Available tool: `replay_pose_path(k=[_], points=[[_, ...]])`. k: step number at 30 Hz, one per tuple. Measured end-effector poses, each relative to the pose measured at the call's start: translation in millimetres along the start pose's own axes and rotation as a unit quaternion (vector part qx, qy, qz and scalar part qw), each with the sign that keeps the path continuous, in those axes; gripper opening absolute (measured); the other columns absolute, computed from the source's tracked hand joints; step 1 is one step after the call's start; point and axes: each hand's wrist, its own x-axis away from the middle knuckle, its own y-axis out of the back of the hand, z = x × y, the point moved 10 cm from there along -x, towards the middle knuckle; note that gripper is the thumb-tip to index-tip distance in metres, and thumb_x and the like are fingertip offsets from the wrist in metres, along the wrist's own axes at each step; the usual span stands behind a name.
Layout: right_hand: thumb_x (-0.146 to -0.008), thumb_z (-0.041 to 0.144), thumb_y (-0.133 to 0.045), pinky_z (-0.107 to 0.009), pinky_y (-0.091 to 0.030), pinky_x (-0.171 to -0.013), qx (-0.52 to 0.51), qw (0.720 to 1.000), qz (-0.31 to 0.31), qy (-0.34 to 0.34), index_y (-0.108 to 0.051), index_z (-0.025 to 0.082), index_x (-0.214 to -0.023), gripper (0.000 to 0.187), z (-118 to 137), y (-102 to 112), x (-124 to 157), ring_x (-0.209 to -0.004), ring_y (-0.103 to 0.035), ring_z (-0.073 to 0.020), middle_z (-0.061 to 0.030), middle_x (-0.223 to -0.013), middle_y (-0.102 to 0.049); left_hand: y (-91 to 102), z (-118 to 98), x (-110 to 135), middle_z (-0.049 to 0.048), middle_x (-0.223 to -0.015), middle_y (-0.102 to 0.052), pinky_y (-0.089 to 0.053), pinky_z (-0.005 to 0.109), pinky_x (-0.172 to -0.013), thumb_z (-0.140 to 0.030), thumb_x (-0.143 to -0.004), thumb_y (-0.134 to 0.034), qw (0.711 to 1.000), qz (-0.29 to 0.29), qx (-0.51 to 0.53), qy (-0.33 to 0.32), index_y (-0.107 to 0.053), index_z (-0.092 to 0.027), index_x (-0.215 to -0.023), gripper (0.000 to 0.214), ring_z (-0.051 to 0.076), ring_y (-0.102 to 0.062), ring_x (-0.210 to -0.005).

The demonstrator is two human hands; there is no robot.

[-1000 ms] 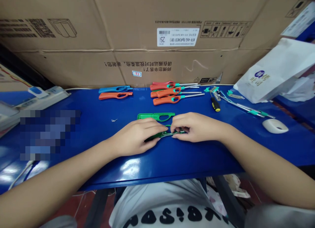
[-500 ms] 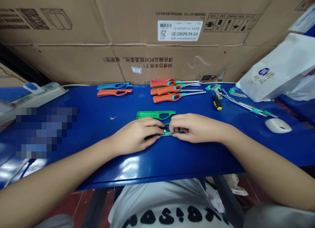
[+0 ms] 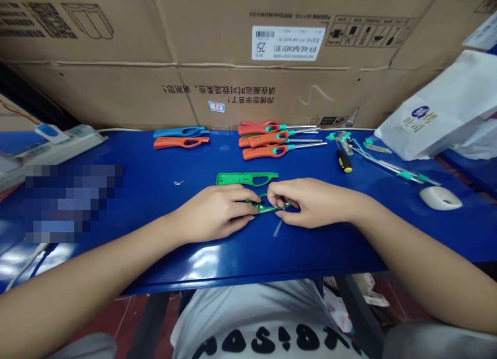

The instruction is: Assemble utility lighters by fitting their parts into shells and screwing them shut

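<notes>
My left hand (image 3: 217,211) and my right hand (image 3: 306,201) meet at the middle of the blue table (image 3: 155,193), both closed on a green lighter shell half (image 3: 266,206) held just above the surface. My fingers hide most of it. A second green shell half (image 3: 246,179) lies flat just behind my hands. Below my right fingers a thin pale streak shows on the table; I cannot make out what it is.
Several orange stick lighters (image 3: 272,140) lie at the back centre, a blue shell (image 3: 178,132) and an orange shell (image 3: 180,141) to their left. A screwdriver (image 3: 344,161), metal tubes (image 3: 388,167), a white lump (image 3: 440,197) and a white bag (image 3: 438,110) are at the right. Cardboard boxes (image 3: 233,54) wall the back.
Both hands stay on the green part, which is now lifted slightly and tilted. A thin pale streak has appeared on the table below my right hand.
</notes>
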Motion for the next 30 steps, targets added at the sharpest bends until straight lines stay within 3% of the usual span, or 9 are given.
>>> replay_pose_path(k=[7, 13, 23, 26, 30], points=[[-0.086, 0.011, -0.057, -0.022, -0.035, -0.061, 0.007, 1.000, -0.008, 0.002, -0.062, 0.020, -0.098, 0.016, -3, 0, -2, -0.067, -0.052, -0.0112, 0.0008, -0.084, -0.064, -1.2, -4, 0, 0.0070, -0.122, -0.071, -0.054, 0.032, -0.095, -0.021, -0.100, -0.054, 1.000, 0.018, 0.012, -0.014, -0.074, -0.021, -0.111, 0.023, 0.022, -0.067, -0.110], [-0.088, 0.007, -0.058, -0.023, -0.039, -0.066, -0.004, 0.999, -0.023, 0.045, -0.068, 0.017, -0.090, 0.014, 2, 2, -4, -0.074, -0.057, -0.0121, -0.0022, -0.089, -0.067, -2.8, -3, 0, 0.0076, -0.123, -0.070, -0.054, 0.033, -0.096, -0.021, -0.100, -0.053, 0.999, 0.025, 0.017, -0.013, -0.074, -0.021, -0.115, 0.025, 0.022, -0.066, -0.111], [-0.094, 0.020, -0.059, -0.024, -0.045, -0.067, -0.026, 0.996, -0.064, 0.060, -0.074, 0.016, -0.093, 0.016, 3, 14, -3, -0.072, -0.060, -0.0122, -0.0043, -0.089, -0.069, -1.9, 0, 1, 0.0094, -0.125, -0.071, -0.056, 0.037, -0.098, -0.020, -0.099, -0.056, 0.999, 0.016, 0.040, -0.024, -0.075, -0.019, -0.116, 0.026, 0.024, -0.067, -0.112], [-0.094, 0.026, -0.058, -0.027, -0.046, -0.071, 0.055, 0.987, -0.148, -0.015, -0.073, 0.017, -0.100, 0.018, -22, 38, 1, -0.081, -0.063, -0.0166, -0.0062, -0.096, -0.071, -0.4, 6, 1, 0.0094, -0.125, -0.071, -0.056, 0.036, -0.100, -0.019, -0.097, -0.058, 0.998, 0.009, 0.065, -0.010, -0.075, -0.020, -0.116, 0.025, 0.023, -0.067, -0.113], [-0.093, 0.027, -0.053, -0.037, -0.048, -0.081, 0.197, 0.923, -0.242, -0.224, -0.070, 0.018, -0.109, 0.025, -87, 84, 29, -0.095, -0.064, -0.0270, -0.0122, -0.111, -0.069, 3.2, 14, 1, 0.0091, -0.122, -0.073, -0.056, 0.036, -0.099, -0.020, -0.097, -0.059, 0.996, -0.008, 0.086, 0.000, -0.074, -0.022, -0.116, 0.025, 0.022, -0.069, -0.112]])
